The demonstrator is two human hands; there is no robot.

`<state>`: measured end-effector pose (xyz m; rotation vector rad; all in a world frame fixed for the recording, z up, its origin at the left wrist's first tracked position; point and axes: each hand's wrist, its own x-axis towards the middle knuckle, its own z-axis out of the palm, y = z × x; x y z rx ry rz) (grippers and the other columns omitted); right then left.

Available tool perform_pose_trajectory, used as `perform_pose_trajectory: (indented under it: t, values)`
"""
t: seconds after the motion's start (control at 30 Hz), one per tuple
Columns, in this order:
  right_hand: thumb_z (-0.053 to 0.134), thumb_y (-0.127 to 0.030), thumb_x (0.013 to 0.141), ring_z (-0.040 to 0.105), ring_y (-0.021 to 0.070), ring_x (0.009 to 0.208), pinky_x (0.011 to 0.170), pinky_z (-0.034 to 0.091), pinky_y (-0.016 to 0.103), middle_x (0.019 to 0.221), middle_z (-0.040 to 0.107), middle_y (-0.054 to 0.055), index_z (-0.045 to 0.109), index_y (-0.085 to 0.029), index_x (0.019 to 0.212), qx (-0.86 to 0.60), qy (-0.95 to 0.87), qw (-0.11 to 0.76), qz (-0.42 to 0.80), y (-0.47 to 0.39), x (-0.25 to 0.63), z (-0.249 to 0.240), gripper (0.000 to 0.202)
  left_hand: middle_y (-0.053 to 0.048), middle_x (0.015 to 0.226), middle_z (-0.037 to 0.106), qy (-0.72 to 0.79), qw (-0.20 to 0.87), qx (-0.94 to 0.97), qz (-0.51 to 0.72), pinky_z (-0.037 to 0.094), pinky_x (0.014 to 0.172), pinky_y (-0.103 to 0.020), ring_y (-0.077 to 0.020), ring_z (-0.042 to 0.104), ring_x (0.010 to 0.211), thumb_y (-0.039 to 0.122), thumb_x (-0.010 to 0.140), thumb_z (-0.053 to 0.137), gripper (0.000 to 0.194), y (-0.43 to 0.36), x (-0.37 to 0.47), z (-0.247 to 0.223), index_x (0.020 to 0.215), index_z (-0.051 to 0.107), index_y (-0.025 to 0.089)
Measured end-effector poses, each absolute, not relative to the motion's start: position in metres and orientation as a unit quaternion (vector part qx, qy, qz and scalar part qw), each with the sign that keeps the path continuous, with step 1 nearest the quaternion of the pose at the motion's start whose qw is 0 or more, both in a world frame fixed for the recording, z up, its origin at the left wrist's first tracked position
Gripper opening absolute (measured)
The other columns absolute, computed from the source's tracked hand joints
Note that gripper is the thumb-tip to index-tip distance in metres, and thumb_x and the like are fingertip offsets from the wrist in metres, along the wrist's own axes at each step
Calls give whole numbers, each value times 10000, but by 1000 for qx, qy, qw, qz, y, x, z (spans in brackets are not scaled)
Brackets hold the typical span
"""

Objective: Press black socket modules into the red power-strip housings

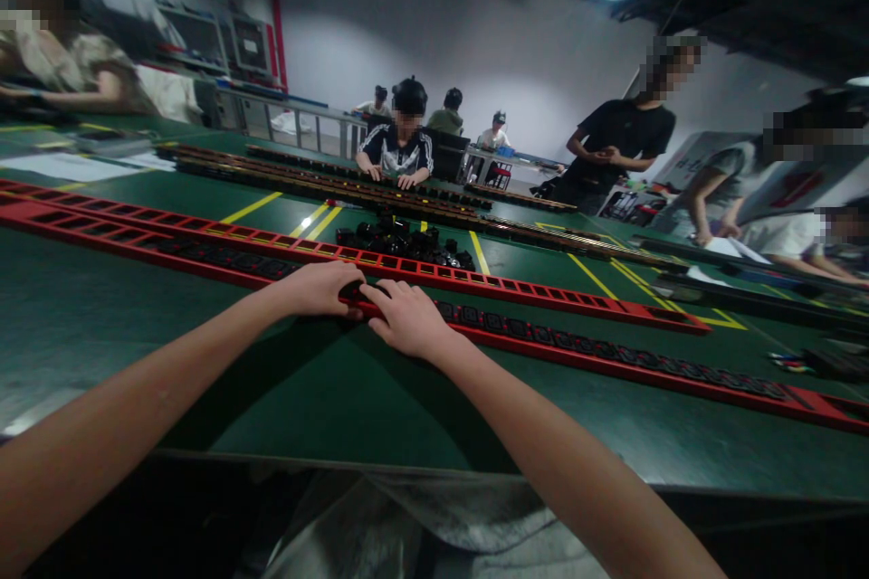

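A long red rail (577,357) lies across the table in front of me, with black socket modules (517,327) set in a row along it. At the middle of this rail my left hand (318,288) curls, fingers over the top and thumb at the near edge, closed around a black socket module (351,290). My right hand (409,315) is just to the right, fingers spread over the rail. Its index fingertip reaches the same module, and its thumb lies along the near edge. The hands partly cover that module, so its seating cannot be made out.
A second red rail (502,282) with slots runs behind. Beyond it lie a pile of black modules (407,240) and dark long rails (326,181). Yellow tape (253,207) marks the green table (285,380). A person (399,145) works opposite; others are at the sides.
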<state>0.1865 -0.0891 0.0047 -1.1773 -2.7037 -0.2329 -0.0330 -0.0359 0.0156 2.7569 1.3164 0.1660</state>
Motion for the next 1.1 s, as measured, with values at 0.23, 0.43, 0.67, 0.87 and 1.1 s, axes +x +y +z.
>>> perform_pose_trajectory:
  t: [0.23, 0.43, 0.67, 0.87, 1.1]
  values:
    - [515, -350, 1014, 557, 318, 1222, 994, 499, 498, 1473, 531, 156, 429, -189, 1530, -395, -911, 94, -77, -89, 187, 5, 546, -105, 1168, 688, 428, 39, 902, 44, 497, 843, -349, -290, 641, 1080, 545, 801, 673, 496, -35, -32, 16, 1141, 645, 185]
    - [507, -351, 1017, 564, 318, 1209, 984, 500, 498, 1448, 544, 162, 437, -187, 1523, -397, -910, 94, -72, -89, 186, 5, 536, -105, 1179, 685, 423, 40, 904, 52, 493, 857, -351, -288, 637, 1088, 562, 799, 670, 512, -33, -34, 14, 1154, 644, 193]
    - [524, -349, 1011, 562, 307, 1214, 997, 494, 477, 1446, 547, 154, 439, -190, 1521, -400, -909, 95, -77, -90, 186, 5, 541, -96, 1148, 688, 423, 40, 904, 53, 492, 833, -335, -282, 642, 1070, 562, 792, 680, 495, -33, -34, 14, 1132, 651, 204]
    - [527, -344, 1010, 563, 311, 1210, 996, 494, 483, 1445, 544, 155, 440, -195, 1524, -399, -909, 94, -71, -90, 186, 6, 542, -89, 1160, 691, 426, 40, 903, 51, 488, 841, -329, -278, 638, 1084, 544, 795, 686, 470, -33, -33, 14, 1133, 655, 219]
    - [529, -346, 1010, 559, 317, 1220, 1002, 489, 495, 1442, 544, 163, 433, -185, 1528, -400, -910, 92, -63, -91, 186, 7, 551, -92, 1168, 680, 423, 43, 904, 49, 493, 842, -342, -278, 637, 1080, 560, 801, 673, 493, -34, -34, 15, 1141, 643, 204]
